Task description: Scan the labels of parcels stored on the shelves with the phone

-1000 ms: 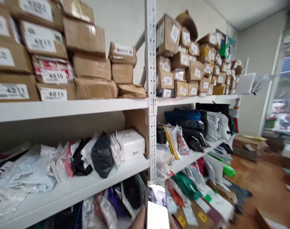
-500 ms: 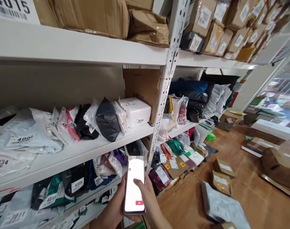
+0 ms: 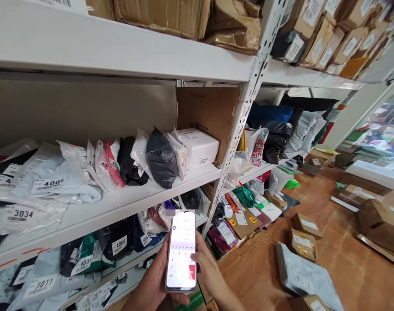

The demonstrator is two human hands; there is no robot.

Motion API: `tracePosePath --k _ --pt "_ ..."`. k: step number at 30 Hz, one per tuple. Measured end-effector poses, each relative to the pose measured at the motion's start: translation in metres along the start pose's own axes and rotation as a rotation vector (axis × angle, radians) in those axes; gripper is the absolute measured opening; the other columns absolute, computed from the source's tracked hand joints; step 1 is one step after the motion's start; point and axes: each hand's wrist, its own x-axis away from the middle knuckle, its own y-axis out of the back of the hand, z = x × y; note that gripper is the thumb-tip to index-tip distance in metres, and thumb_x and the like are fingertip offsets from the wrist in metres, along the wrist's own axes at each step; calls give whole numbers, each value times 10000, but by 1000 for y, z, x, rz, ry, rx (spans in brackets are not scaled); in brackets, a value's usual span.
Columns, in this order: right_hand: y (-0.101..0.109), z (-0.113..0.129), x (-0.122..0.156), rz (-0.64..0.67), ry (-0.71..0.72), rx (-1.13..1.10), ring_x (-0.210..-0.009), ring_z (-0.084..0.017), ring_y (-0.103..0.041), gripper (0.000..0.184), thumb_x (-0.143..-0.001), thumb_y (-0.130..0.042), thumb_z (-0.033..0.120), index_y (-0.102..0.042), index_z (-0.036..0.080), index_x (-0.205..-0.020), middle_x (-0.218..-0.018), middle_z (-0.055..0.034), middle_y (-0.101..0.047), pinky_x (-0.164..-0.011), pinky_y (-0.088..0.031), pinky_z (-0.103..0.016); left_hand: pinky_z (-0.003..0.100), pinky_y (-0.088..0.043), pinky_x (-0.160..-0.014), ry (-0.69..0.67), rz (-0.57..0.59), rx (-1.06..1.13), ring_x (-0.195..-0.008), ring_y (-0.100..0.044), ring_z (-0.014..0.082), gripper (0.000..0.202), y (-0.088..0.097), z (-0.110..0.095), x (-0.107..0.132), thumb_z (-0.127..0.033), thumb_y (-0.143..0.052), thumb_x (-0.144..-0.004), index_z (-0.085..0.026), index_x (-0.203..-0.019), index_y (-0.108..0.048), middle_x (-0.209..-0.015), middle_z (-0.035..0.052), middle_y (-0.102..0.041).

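A smartphone (image 3: 180,270) with a bright white screen is upright in front of me, low in the middle of the view. Around its left side and bottom my left hand (image 3: 155,276) is closed, fingertips showing below the phone. My right hand (image 3: 210,274) grips the right edge, its thumb on the right part of the screen; its other fingers are mostly hidden behind. A number keypad fills the lower screen, with a red key at bottom right. Behind the phone, bagged parcels and a white box (image 3: 199,151) labelled 4038 stand on a shelf (image 3: 145,196).
Numbered parcels, such as a grey bag (image 3: 48,183), line the left shelves. A perforated white upright (image 3: 240,125) divides the racks. Cardboard boxes (image 3: 342,45) fill the upper right. On the brown floor (image 3: 258,276) lie a grey parcel (image 3: 308,274) and several boxes.
A number keypad has appeared on the phone screen. My right thumb has shifted slightly right and down. The shelves have moved rightward in view as the camera turned left.
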Motion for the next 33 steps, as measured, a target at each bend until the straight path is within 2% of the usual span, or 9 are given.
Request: tracePosePath --k 5,9,12,14,18,21,23,27,33 --pt "-16 0 -2 -11 -18 -19 -1108 -303 -546 537 -699 -592 276 -504 236 -1228 -1181 -46 -650 -949 -383 -444 308 -569 -496 -33 6 55 -1010 -632 304 761 1 -2 3 -565 -491 -851 -325 -1480 -136 -1373 108 -504" --pt "-22 -2 -4 -16 -10 -3 -1085 -297 -554 563 -711 -691 282 -475 256 -1230 -1194 -60 -638 -901 -399 -419 275 -561 -513 -61 30 76 -1061 -613 300 719 9 2 -1 -540 -517 -847 -375 -1463 -185 -1429 58 -450" --pt "-17 1 -3 31 -21 -38 -1107 -296 -539 594 -617 -601 195 -519 240 -1204 -1195 -35 -646 -897 -395 -396 263 -540 -488 -97 36 123 -1032 -622 294 751 16 5 -7 -527 -539 -836 -351 -1470 -177 -1386 73 -500" --pt "-14 3 -2 58 -43 -54 -1053 -282 -565 658 -560 -548 165 -531 238 -1214 -1155 -12 -667 -856 -410 -372 275 -527 -467 -134 51 137 -957 -644 290 807 22 7 -9 -491 -550 -835 -331 -1484 -97 -1340 101 -540" --pt "-11 5 -1 44 -59 -64 -1039 -280 -565 676 -582 -536 187 -516 248 -1255 -1147 -4 -674 -835 -412 -367 343 -556 -525 -111 117 125 -888 -650 295 947 31 8 -9 -290 -547 -787 -330 -1466 112 -1306 118 -556" --pt "-14 6 -1 25 -54 -67 -1015 -291 -568 674 -581 -521 209 -522 232 -1254 -1153 -20 -679 -833 -411 -386 384 -571 -589 -81 175 101 -905 -639 288 1052 32 6 -5 -139 -500 -666 -362 -1441 176 -1329 92 -529" --pt "-17 7 -1 4 -46 -65 -1017 -289 -568 658 -586 -525 212 -535 225 -1243 -1159 -21 -680 -839 -406 -383 372 -571 -597 -69 164 36 -936 -627 286 1076 28 3 -2 -100 -482 -639 -370 -1435 190 -1356 92 -497" --pt "-18 6 -1 -23 -40 -70 -975 -278 -586 559 -632 -568 227 -567 231 -1191 -1090 -17 -701 -828 -416 -375 349 -570 -598 -32 108 -45 -918 -627 267 1064 23 1 -1 -96 -481 -647 -374 -1442 168 -1403 93 -437" --pt "-14 -2 -1 -39 -45 -80 -944 -231 -590 424 -775 -634 332 -542 255 -1183 -1090 -23 -688 -820 -413 -339 362 -569 -596 -71 199 128 -960 -619 283 1050 35 9 -7 -163 -482 -646 -377 -1437 175 -1438 72 -401"
